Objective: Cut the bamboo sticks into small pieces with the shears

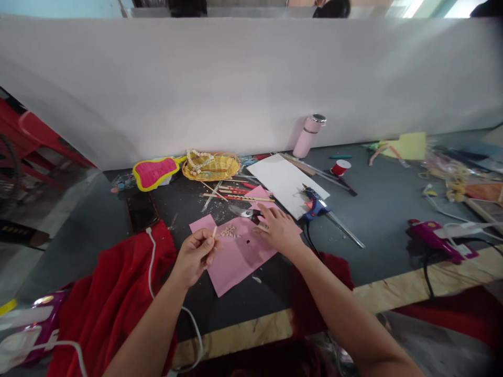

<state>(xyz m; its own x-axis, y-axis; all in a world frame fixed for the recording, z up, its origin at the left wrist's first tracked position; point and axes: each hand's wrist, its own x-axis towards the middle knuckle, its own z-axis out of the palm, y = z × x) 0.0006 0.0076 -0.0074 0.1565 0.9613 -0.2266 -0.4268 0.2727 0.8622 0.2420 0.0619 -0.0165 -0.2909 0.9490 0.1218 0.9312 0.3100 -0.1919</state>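
Observation:
My left hand [196, 255] pinches a short thin wooden stick [214, 231] upright between thumb and fingertips, above the left part of a pink paper [231, 269]. Beside it, a small pile of short cut pieces [230, 232] lies on the paper. My right hand [278, 229] reaches over the paper's upper right, its fingers at the dark handles of a metal cutting tool [247, 213]. Whether those fingers grip the handles is hard to make out. Several longer sticks [236, 192] lie behind the paper.
A white board [288, 183] lies behind my right hand, with a blue glue gun [314, 203] on its edge. Farther back stand a pink bottle [308, 137] and a yellow basket [220, 166]. A phone [142, 211] and red cloth [113, 283] are at left.

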